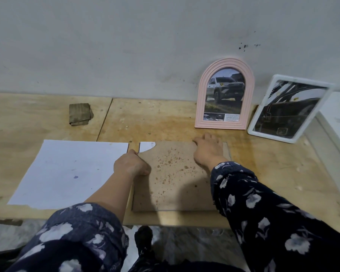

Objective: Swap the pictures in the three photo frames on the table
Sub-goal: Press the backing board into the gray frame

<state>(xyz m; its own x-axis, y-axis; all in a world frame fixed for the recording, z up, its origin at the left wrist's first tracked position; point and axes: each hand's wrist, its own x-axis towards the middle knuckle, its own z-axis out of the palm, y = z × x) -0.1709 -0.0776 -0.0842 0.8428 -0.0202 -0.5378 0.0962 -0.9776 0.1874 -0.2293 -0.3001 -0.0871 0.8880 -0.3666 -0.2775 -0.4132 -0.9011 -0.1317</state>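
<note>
both forearms reach forward over the near table edge. the left hand [131, 163] pinches the left edge of the brown backing board [175, 179], fingers curled on it. the right hand [208, 150] presses flat on the board's far right corner, fingers straight and slightly apart. a white sheet [67, 173] lies left. far right, the pink arched frame [225, 93] holds a truck picture; the white frame [289, 108] holds a dark picture.

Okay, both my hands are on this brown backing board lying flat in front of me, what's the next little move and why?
Probably lift the brown backing board off. Your left hand pinches its left edge, your right hand lies flat on its far part, and a white corner of paper peeks out beneath at the far left, likely the picture to swap.
</note>
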